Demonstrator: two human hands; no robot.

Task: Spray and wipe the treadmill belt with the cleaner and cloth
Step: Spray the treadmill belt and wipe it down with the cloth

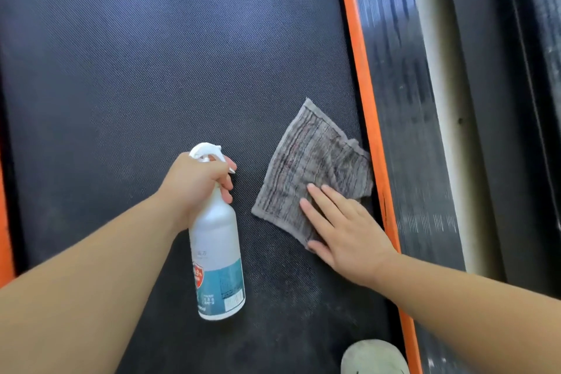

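Dark woven treadmill belt (151,55), orange trim (364,100). Pressed striped grey cloth (309,167) flat near right edge under straight-fingered right hand (349,237); gripped white spray bottle (217,252) mid-belt in curled left hand (194,185). Likely risk: cloth snagging on trim.

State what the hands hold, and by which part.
The left hand grips the spray bottle by its neck; the right hand presses flat on the cloth.

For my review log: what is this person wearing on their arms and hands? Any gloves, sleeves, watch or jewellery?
Nothing worn shows. The left hand and right hand are bare: no gloves, no rings visible. The left forearm and right forearm are bare to the frame edge, with no sleeves, watch, bracelet or markings in view. Whether sleeves begin higher up cannot be told.
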